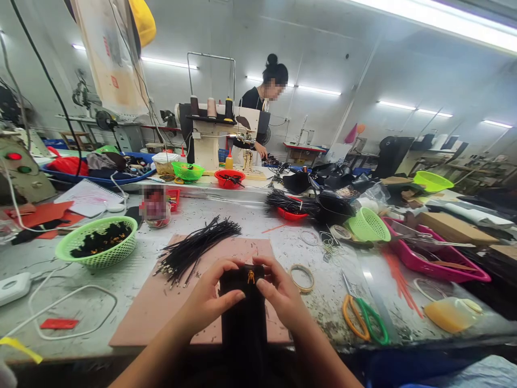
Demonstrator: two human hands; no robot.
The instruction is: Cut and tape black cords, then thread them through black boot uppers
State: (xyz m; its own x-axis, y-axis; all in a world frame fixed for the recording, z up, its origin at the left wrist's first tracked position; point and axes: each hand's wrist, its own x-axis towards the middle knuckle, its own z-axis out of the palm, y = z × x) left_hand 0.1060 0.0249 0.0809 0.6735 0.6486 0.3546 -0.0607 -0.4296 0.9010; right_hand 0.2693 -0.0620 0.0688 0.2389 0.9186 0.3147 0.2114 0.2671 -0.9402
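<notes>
Lying between left fingers [233,298] and right fingers [270,291]: black piece [244,318], gold-coloured fitting [251,277] attached.

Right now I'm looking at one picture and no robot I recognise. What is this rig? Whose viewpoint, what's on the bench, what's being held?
There is no robot here: the two bare hands are a person's own. The one picture comes from a camera worn on that person's head, looking forward and down.

The left hand and right hand together hold a black piece with a small gold-coloured detail near its upper end. Beneath is a pink board on the bench, with a bundle of black cords lying on it.

To the left is a green basket of black pieces; to the right, a tape roll and scissors. Farther back, a co-worker stands behind a sewing machine.
</notes>
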